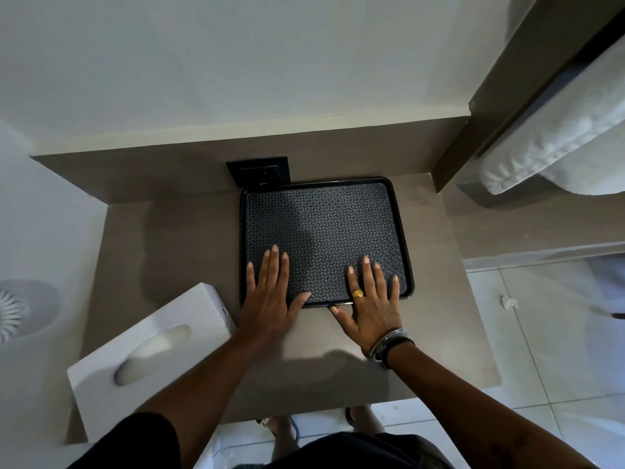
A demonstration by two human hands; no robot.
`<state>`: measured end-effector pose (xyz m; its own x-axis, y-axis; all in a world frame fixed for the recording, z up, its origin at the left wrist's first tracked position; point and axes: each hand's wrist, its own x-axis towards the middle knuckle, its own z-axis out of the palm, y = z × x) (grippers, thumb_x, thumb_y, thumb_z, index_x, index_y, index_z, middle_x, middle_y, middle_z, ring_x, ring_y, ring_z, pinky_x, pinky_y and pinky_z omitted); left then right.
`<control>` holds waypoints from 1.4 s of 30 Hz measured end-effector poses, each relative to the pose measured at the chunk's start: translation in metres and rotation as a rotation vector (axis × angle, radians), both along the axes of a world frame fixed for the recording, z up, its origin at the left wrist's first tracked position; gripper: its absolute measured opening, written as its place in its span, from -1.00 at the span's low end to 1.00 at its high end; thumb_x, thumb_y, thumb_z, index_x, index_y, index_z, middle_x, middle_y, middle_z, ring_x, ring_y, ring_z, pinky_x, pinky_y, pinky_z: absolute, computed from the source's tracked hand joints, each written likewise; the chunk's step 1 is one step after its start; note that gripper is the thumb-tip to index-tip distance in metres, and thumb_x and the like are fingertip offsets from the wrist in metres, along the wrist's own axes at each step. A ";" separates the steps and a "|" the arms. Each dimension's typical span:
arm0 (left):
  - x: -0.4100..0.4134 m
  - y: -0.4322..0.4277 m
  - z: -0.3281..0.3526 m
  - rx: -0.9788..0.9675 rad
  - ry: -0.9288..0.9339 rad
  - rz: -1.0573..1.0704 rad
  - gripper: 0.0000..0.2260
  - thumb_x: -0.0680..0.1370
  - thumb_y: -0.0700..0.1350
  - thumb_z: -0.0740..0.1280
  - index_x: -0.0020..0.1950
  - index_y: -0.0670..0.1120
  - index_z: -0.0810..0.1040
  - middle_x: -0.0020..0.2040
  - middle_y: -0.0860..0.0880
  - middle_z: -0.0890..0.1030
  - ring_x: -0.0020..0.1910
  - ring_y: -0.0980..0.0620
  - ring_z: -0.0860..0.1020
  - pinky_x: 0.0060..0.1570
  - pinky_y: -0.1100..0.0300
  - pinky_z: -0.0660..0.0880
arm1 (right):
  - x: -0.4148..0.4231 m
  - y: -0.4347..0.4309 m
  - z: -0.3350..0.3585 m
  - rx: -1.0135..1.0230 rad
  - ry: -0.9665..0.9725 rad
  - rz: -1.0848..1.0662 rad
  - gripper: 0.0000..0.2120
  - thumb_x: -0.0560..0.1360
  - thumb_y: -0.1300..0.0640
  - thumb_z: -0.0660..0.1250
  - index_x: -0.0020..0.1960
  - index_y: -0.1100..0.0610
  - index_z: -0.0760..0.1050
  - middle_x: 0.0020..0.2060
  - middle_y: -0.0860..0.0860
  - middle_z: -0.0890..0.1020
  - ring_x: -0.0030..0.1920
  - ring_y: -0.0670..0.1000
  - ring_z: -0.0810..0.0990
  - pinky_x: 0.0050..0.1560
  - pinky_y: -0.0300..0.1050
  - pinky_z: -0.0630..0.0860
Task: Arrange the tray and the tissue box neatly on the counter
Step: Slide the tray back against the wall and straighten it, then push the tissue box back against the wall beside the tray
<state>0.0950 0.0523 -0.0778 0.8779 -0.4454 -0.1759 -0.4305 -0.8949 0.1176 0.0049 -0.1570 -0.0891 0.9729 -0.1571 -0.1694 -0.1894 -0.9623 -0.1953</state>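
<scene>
The brown counter (189, 231) fills a recess, and everything sits in relation to the black tray (324, 218) on it. The tray lies flat with its far edge against the back panel, its far-left corner touching the black wall socket (259, 172); the patterned floor of the tray holds nothing but fingers. The white tissue box (148, 360) lies near-left of the tray, angled, its near corner hanging at the counter's front edge and partly hidden by a dark sleeve; a tissue shows faintly in its oval slot. The left hand (270, 292) lies flat with fingers spread over the tray's near-left corner. The right hand (372, 299) likewise rests flat and spread across the near rim, grasping nothing, a gold ring (357, 293) on one finger.
</scene>
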 end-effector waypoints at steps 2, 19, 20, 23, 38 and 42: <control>0.005 -0.001 0.000 0.007 0.013 -0.003 -0.19 0.54 0.38 -0.12 0.60 -0.16 0.05 0.63 -0.19 0.02 0.62 -0.15 0.03 0.54 -0.25 0.00 | 0.004 -0.001 0.000 -0.007 0.009 0.007 -0.22 0.51 -0.41 0.00 0.58 0.04 0.10 0.59 0.14 0.04 0.57 0.21 0.01 0.47 0.38 -0.04; 0.008 0.013 0.046 -0.180 0.034 0.087 -0.19 0.53 0.39 -0.14 0.61 -0.11 0.00 0.64 -0.16 -0.08 0.63 -0.13 -0.08 0.54 -0.19 -0.18 | -0.023 0.037 0.027 0.054 -0.126 0.118 -0.27 0.52 -0.36 0.08 0.50 0.12 0.29 0.51 0.20 0.26 0.45 0.23 0.28 0.41 0.28 0.14; 0.008 0.022 0.051 -0.191 0.026 0.098 -0.19 0.52 0.40 -0.12 0.61 -0.11 -0.02 0.64 -0.16 -0.09 0.62 -0.13 -0.09 0.53 -0.18 -0.20 | -0.029 0.043 0.026 0.062 -0.131 0.187 -0.29 0.53 -0.34 0.10 0.49 0.11 0.30 0.50 0.21 0.28 0.42 0.24 0.33 0.38 0.27 0.21; 0.005 0.068 0.063 -0.171 0.018 0.074 -0.11 0.47 0.46 -0.11 0.62 -0.10 -0.09 0.64 -0.18 -0.11 0.62 -0.15 -0.10 0.52 -0.16 -0.19 | -0.042 0.067 0.020 0.080 -0.071 0.375 -0.29 0.54 -0.35 0.09 0.54 0.04 0.22 0.55 0.18 0.20 0.45 0.24 0.30 0.39 0.27 0.23; -0.041 0.252 0.046 0.064 0.217 0.079 0.38 0.03 0.69 0.15 0.61 -0.08 -0.17 0.63 -0.16 -0.18 0.61 -0.18 -0.16 0.53 -0.23 -0.17 | -0.032 0.160 0.007 -0.002 0.160 0.490 -0.10 0.41 -0.53 0.02 0.56 0.03 0.17 0.56 0.15 0.17 0.53 0.29 0.14 0.42 0.46 0.10; -0.037 0.250 0.049 0.075 0.201 0.091 0.27 0.10 0.59 0.29 0.58 -0.03 -0.14 0.61 -0.16 0.08 0.57 -0.22 0.11 0.53 -0.22 0.00 | -0.032 0.161 0.008 -0.028 0.157 0.482 -0.08 0.39 -0.54 0.04 0.55 0.03 0.19 0.56 0.14 0.18 0.53 0.29 0.14 0.41 0.47 0.08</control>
